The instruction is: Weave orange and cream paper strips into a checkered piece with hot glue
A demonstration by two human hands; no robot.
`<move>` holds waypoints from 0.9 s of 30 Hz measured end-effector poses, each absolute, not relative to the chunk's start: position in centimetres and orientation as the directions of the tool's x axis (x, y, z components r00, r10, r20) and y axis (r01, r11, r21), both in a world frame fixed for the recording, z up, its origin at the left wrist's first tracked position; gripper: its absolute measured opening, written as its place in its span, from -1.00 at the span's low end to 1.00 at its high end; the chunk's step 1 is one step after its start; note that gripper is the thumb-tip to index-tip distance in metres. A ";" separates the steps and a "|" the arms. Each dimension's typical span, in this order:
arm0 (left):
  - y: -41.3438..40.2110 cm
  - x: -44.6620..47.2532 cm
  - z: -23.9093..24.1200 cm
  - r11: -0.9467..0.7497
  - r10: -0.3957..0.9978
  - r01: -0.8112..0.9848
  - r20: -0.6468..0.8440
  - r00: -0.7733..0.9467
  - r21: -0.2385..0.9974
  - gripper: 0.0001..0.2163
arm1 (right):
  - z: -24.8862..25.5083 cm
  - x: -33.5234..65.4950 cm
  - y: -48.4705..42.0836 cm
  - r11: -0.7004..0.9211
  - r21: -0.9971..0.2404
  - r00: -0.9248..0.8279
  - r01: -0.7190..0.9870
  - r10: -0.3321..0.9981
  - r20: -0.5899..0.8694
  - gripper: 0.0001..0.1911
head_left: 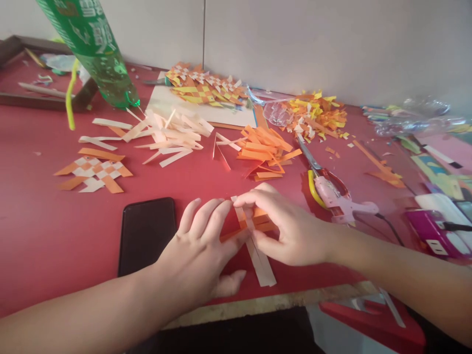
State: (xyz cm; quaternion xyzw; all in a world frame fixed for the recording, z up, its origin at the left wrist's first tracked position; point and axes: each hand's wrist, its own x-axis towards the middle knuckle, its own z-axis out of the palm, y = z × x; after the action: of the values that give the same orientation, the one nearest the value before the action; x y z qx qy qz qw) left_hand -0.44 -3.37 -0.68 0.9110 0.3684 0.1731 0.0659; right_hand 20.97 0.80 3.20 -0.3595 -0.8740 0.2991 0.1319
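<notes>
Near the table's front edge, a white paper strip (262, 268) lies crossed with orange paper strips (263, 221). My left hand (204, 248) rests over the left side of these strips, fingers apart, its index fingertip pressing where they cross. My right hand (291, 223) is curled over them from the right, fingertips closed on the upper part of the white strip. Part of the crossing is hidden under my fingers. Farther back are a pile of white folded strips (173, 130) and a pile of orange folded strips (263, 147). A woven orange-and-white piece (96, 169) lies at the left.
A black phone (147, 236) lies beside my left hand. Scissors (309, 157) and a pink glue gun (337, 199) with a cord are right of the strips. A green bottle (99, 59), woven pieces (206, 83), paper scraps (317, 115) and a purple power block (435, 233) stand around.
</notes>
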 end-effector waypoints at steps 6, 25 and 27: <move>-3.3 -0.5 -0.5 -0.743 0.669 0.630 0.223 0.709 0.227 -0.54 | 2.3 21.7 0.8 0.669 -0.503 -0.711 0.547 0.688 0.142 -0.76; -3.3 -0.6 -0.8 -0.737 0.675 0.628 0.215 0.706 0.251 -0.47 | 1.0 22.8 0.6 0.831 -0.133 -0.759 0.540 0.550 0.348 -0.82; -3.3 -0.6 -0.7 -0.736 0.675 0.628 0.213 0.706 0.250 -0.47 | 1.1 22.6 0.5 0.835 -0.120 -0.765 0.538 0.542 0.348 -0.81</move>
State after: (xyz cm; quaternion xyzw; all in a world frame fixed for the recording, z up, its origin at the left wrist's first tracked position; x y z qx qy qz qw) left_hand -0.63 -3.27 -0.73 0.9202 0.3542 0.1466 0.0797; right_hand 22.65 0.46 1.15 -0.2874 -0.9393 0.0064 0.1871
